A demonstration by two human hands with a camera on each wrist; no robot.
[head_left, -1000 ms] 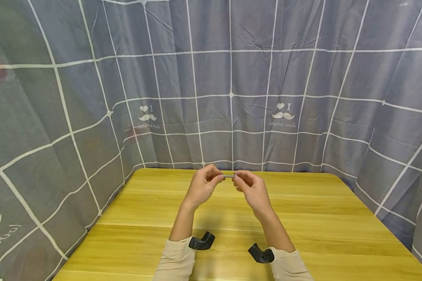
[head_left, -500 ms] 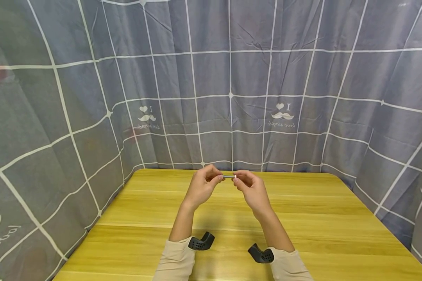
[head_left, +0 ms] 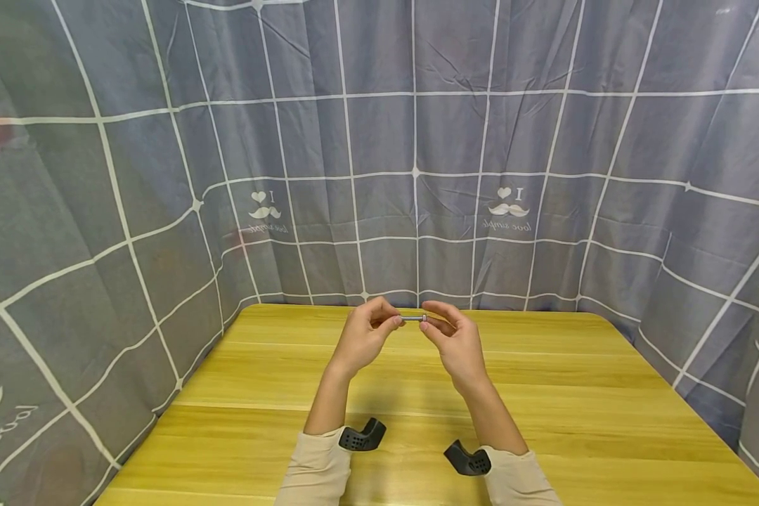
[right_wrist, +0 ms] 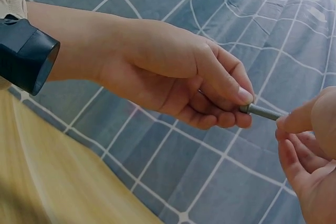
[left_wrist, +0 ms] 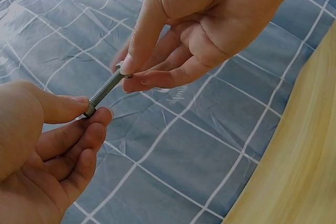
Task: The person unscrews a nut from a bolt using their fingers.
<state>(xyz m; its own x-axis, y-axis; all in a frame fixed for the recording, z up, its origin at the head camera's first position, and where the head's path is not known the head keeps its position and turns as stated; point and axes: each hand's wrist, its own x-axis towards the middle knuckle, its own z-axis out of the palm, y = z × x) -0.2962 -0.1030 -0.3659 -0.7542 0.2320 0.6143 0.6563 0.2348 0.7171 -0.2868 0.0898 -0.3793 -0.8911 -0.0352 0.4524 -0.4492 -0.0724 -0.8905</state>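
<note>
A grey metal bolt (left_wrist: 107, 88) lies nearly level between both hands in the head view, above the table. My left hand (head_left: 362, 339) pinches its head (right_wrist: 244, 108) between thumb and fingertips. At the opposite, threaded end sits a small nut (head_left: 424, 318), partly covered by fingers. My right hand (head_left: 462, 346) has its thumb against the nut, with other fingertips close around that end. The right index finger is raised off it in the head view. In the right wrist view, the right thumb and fingers (right_wrist: 294, 124) hide the nut.
Under the hands is a yellow wood-grain table (head_left: 278, 379). Grey curtains (head_left: 379, 140) with white grid lines hang behind it and at both sides. Black wrist mounts (head_left: 363, 434) sit at the cuffs of the beige sleeves (head_left: 316, 464).
My right index finger has lifted and straightened away from the nut, so the bolt's right end shows more. My left hand has stayed in place with the bolt.
</note>
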